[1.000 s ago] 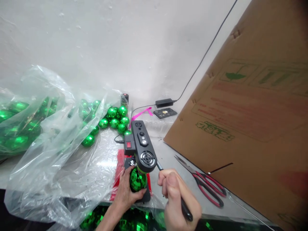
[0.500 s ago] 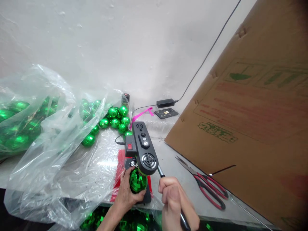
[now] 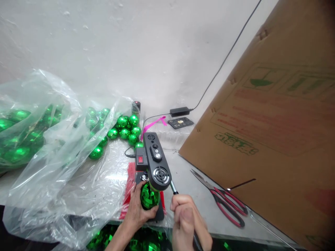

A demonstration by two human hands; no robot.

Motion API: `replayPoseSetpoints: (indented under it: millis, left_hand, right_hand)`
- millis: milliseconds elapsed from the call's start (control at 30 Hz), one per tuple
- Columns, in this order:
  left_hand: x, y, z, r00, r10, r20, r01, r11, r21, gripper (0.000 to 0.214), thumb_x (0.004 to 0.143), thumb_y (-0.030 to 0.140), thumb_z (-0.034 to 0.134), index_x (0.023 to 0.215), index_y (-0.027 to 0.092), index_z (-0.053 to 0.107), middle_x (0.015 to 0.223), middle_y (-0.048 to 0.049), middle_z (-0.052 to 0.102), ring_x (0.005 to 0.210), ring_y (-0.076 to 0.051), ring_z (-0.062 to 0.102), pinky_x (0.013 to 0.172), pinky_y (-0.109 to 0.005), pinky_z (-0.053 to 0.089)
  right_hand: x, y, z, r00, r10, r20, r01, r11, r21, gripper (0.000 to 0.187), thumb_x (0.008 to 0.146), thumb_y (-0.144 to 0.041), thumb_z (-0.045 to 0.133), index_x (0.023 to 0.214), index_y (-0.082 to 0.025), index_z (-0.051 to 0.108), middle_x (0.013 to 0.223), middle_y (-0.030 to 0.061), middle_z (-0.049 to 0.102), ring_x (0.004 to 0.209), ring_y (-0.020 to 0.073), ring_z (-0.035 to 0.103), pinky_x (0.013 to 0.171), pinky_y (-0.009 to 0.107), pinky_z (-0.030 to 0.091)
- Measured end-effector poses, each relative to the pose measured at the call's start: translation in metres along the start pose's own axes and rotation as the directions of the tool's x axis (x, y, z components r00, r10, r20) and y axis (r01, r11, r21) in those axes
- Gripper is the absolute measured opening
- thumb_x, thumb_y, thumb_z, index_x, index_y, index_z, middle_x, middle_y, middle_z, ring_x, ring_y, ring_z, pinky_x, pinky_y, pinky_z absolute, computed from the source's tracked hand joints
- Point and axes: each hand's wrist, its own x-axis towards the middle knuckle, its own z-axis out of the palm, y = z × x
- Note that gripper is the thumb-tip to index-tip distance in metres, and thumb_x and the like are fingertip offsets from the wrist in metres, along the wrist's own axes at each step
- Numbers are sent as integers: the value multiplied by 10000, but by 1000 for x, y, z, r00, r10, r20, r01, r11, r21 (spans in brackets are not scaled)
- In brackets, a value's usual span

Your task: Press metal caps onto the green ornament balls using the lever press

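Observation:
My left hand (image 3: pixel 137 205) is wrapped round a shiny green faceted ball (image 3: pixel 149 198). The ball sits under the front end of a small black bench machine (image 3: pixel 156 157), which has a red rocker switch (image 3: pixel 140 159) on its side. Its top hides the ball's upper part. My right hand (image 3: pixel 190 218) is closed on a lever handle (image 3: pixel 198 243) with a metal shaft, which runs up to the machine's right side. Under the machine lies a dark base plate (image 3: pixel 158 216) on a piece of red sheet (image 3: pixel 130 177).
Several green balls (image 3: pixel 125 127) lie behind and left, partly under clear plastic (image 3: pixel 60 184). Large scissors (image 3: pixel 222 200) lie at right beside a tall cardboard box (image 3: pixel 272 129). A power adapter (image 3: pixel 179 111), a phone (image 3: pixel 180 122) and a pink ribbon (image 3: pixel 154 124) are at the back.
My right hand and the lever handle have shifted slightly left. My left hand still holds the ball under the machine.

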Motion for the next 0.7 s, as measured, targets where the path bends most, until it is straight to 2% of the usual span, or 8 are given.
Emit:
replayPoseSetpoints:
  millis: [233,433,567,700]
  left_hand:
    - [0,5,-1,1000,-8,-20,8,1000,18,783,629,332,846,1380,189,677,1351,-164,767,1310,-445,696,1173,-679,557]
    - [1,11,-1,999,-36,-4,36,999,32,775,611,328,838,1359,197,684,1314,-154,785,1301,-445,711,1201,-698,527]
    - [0,6,-2,1000,-22,4,22,999,45,793,630,329,842,1392,190,674,1356,-168,774,1342,-455,694,1218,-708,511]
    - [0,-1,-4,999,-7,51,4,998,59,787,672,344,866,1415,181,666,1357,-176,773,1311,-443,716,1169,-680,566]
  right_hand:
    - [-5,1,2,999,11,-42,-12,1000,-5,448,1123,-153,489,681,-224,479,639,-40,523,566,103,537,558,265,392]
    - [-6,2,8,993,3,-120,-6,1000,-22,471,1112,-163,515,646,-229,484,591,-47,434,550,118,517,550,278,368]
    - [-6,3,10,990,-9,-141,5,1000,-23,478,1122,-173,510,647,-224,489,597,-45,454,541,114,512,539,278,348]
    - [-8,4,11,988,-11,-153,7,1000,-26,478,1124,-176,511,650,-225,480,600,-44,460,538,114,509,545,283,350]
